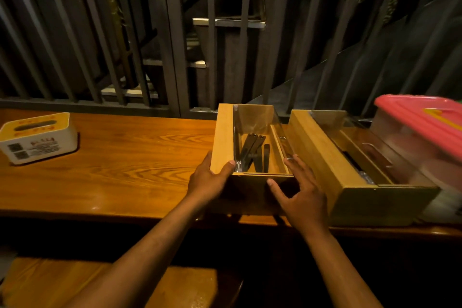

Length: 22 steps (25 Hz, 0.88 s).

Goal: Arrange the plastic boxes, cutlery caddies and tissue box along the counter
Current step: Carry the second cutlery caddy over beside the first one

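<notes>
Both hands at counter's (125,157) near edge: left hand (208,180) gripping cutlery caddy's (222,137) corner, right hand (300,195) spread open against its front.

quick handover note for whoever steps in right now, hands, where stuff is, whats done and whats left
Left hand: gripping the front-left corner of the near cutlery caddy, thumb on its top edge.
Right hand: open, fingers spread at the caddy's front-right corner, no firm grip visible.
Second cutlery caddy: just right of the first, angled.
Pink-lidded plastic box: far right, blurred, beside the second caddy.
Tissue box: far left on the counter, apart from the rest.
Done: everything is on the counter.
Left: straighten the caddies, close the gap to the tissue box.
</notes>
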Motion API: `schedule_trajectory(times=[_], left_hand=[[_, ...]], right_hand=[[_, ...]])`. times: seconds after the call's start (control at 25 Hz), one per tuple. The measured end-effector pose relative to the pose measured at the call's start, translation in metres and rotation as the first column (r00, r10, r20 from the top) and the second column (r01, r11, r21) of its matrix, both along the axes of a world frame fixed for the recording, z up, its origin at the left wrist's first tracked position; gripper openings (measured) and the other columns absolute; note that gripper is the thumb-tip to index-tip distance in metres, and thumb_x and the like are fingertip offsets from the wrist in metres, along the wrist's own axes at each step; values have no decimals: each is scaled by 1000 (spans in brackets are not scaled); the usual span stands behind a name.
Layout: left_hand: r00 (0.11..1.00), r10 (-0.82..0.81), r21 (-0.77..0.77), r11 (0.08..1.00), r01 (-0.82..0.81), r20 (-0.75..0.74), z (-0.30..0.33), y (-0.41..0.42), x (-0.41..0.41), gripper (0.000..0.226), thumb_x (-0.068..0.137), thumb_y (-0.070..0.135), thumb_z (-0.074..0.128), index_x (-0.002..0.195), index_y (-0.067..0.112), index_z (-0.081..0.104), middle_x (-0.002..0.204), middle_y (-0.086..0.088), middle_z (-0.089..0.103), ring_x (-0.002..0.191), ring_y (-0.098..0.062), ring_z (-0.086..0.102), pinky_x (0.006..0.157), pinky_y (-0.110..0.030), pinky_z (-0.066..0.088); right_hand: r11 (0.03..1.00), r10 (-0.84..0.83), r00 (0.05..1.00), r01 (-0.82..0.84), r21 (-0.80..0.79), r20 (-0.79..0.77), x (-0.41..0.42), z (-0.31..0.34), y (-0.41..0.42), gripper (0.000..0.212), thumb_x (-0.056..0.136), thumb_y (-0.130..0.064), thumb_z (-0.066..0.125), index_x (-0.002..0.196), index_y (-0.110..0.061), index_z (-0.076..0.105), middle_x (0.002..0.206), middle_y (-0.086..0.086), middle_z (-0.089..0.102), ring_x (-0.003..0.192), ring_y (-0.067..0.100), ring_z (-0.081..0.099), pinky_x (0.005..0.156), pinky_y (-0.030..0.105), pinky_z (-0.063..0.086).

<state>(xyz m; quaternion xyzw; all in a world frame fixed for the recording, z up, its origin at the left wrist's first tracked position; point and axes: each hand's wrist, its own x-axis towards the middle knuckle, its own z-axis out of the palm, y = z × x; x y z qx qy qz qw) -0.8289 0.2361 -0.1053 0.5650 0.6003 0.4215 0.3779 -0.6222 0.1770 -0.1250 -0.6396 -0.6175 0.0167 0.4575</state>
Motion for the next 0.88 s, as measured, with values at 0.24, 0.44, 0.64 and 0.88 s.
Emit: schedule_trajectory(times=[0.24, 0.44, 0.64, 0.88], left_hand=[[1000, -10, -11, 1000, 10, 3, 2, -3, 23, 65, 85, 58, 60, 140, 31, 41, 135, -3, 55, 121, -29, 53, 98, -49, 50], [999, -44, -20, 999, 44, 8, 3, -8, 26, 65, 87, 57, 58, 143, 31, 38, 140, -4, 53, 125, -29, 51, 100, -46, 49], [969, 2, 36, 999, 7, -246, 16, -11, -13, 66, 90, 60, 51, 148, 32, 34, 145, -3, 51, 125, -27, 53, 99, -41, 47], [752, 304, 379, 922, -79, -584, 24, -25, -141, 56, 93, 49, 50, 145, 29, 42, 138, -4, 57, 124, -26, 52, 95, -41, 48]], right_hand=[[1000, -9, 1000, 9, -10, -26, 20, 1, -1, 62, 80, -46, 73, 135, -26, 54, 150, -3, 44, 138, 13, 39, 106, 34, 38], [999, -7, 999, 4, -51, -50, 21, 6, -4, 60, 80, -45, 71, 134, -26, 54, 150, -3, 43, 138, 15, 39, 107, 39, 40], [995, -96, 986, 96, 8, 137, -28, 30, -2, 54, 84, -47, 65, 134, -31, 54, 153, 1, 40, 144, 26, 28, 114, 57, 28], [979, 195, 966, -201, 20, 167, -156, 46, 28, 51, 87, -46, 59, 136, -33, 52, 151, -1, 43, 145, 25, 27, 117, 52, 20]])
